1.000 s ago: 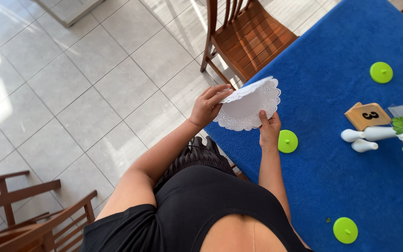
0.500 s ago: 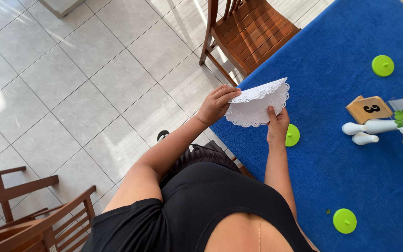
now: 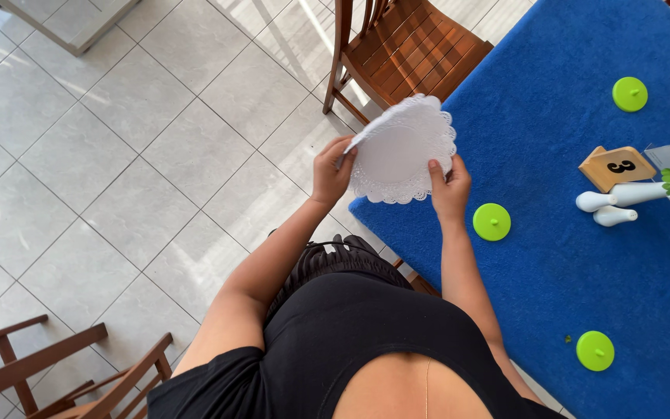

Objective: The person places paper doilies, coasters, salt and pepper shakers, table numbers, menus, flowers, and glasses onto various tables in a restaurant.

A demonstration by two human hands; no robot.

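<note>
Doily stack [image 3: 402, 151], white paper w/ lace edge, was held up in both our hands over the near corner of the blue table [image 3: 552, 256]. Left hand [image 3: 332, 168] pinched the left rim, thumb fanning the top sheet, prob. to peel one off. Right hand [image 3: 450, 188] gripped the lower right rim, thumb on top, steadying the rest. Green round disc [image 3: 492, 222] lay on the cloth just right of the right hand; 2 more discs further off, spaced like seat markers. Wooden chair [image 3: 409, 46] stood at the table edge.
</note>
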